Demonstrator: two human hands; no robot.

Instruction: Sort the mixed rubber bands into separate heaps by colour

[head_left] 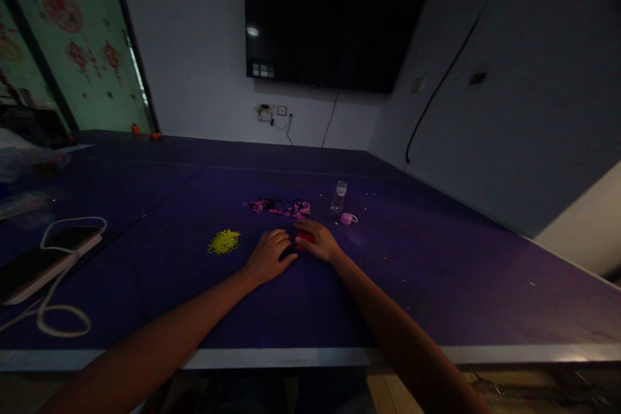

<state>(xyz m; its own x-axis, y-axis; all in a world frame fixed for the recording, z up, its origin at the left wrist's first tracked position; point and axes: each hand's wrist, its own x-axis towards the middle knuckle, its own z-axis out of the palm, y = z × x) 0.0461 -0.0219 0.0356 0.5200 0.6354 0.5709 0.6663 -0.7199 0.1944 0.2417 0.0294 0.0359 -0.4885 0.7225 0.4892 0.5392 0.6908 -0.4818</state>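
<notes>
My left hand (272,255) rests low on the purple tabletop, fingers bent forward and thumb apart from them. A bit of blue material (262,235) shows just behind it, mostly covered. Beside it, my right hand (317,239) is spread over a small red heap (305,241), which its fingers partly hide; I cannot make out what the heap is made of. To the left lies a pile of yellow rubber bands (224,242). Beyond the hands, pink and black bands (281,208) are strewn in a loose row.
A clear plastic bottle (338,196) and a pink cap with a loop (348,218) are beyond my right hand. At far left sits a dark phone-like device (48,259) with a white cable (63,331). Small white scraps dot the purple table (460,284). A large screen (334,19) hangs on the wall.
</notes>
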